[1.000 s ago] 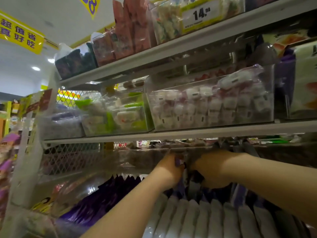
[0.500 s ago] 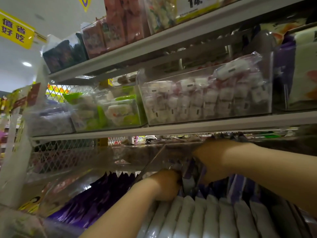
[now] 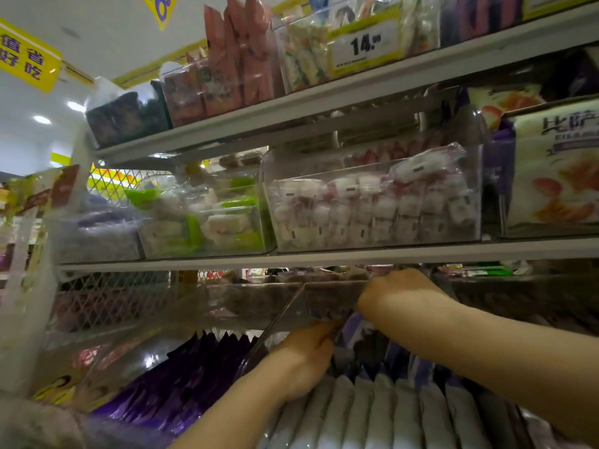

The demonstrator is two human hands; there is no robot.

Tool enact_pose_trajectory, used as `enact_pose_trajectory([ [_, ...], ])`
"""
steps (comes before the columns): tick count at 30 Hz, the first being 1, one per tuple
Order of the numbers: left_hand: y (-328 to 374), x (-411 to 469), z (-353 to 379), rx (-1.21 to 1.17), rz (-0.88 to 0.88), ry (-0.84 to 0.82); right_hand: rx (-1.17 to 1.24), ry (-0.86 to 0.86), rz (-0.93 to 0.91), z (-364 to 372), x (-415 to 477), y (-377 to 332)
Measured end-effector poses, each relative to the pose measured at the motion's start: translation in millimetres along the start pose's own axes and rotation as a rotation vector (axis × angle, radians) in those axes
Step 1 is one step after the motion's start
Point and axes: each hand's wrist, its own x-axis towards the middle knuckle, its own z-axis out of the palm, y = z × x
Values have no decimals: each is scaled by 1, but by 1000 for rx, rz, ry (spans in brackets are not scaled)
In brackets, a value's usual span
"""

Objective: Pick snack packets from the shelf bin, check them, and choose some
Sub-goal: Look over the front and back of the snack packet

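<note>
Snack packets (image 3: pixel 355 328), purple and white, stand upright in rows in the shelf bin (image 3: pixel 282 315) on the lowest shelf in view, and both hands are right in among them. Writing first: a yellow price tag (image 3: pixel 364 45) on the top shelf reads "14.", with the small print beside it too blurred to read. A yellow sign (image 3: pixel 22 56) hanging at the far left carries the Chinese characters 值省好吃. A white bag (image 3: pixel 557 166) on the far right shows 比萨 over pictures of orange and red food. On the middle shelf, a clear tub (image 3: pixel 372 202) is packed with small pink-and-white sweets. Just beside it, on its left, a second tub (image 3: pixel 201 218) holds green-and-white packs. Up top, tall red pouches (image 3: pixel 240 56) stand next to dark packs (image 3: pixel 126 115). Down below, deep purple packs (image 3: pixel 181 377) fill the left side and white packs (image 3: pixel 389 413) line the front. The left hand (image 3: pixel 304 361) reaches up from below, fingers bent inward and pinching the packet tops. The right hand (image 3: pixel 398 296) comes in from the right, knuckles up, fingers curled down round the top of a purple-and-white packet; the fingertips themselves are hidden behind the hand.
</note>
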Motion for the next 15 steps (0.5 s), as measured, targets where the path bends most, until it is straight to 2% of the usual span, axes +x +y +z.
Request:
enact_pose_trajectory([
  [4, 18, -28, -13, -90, -7, 149, 73, 184, -64, -9, -36, 1],
  [7, 39, -51, -22, -351, -109, 255, 106, 323, -95, -15, -65, -1],
  [10, 67, -76, -28, -757, -313, 100, 130, 431, -89, -24, -89, -7],
  [11, 73, -85, -29, -889, -333, 42, 146, 473, -96, -26, -96, -11],
  [13, 82, -104, -31, -1057, -292, 1, 217, 551, -123, -26, -108, -24],
  [15, 83, -124, -28, -1122, -220, 30, 374, 611, -148, -23, -123, -40],
])
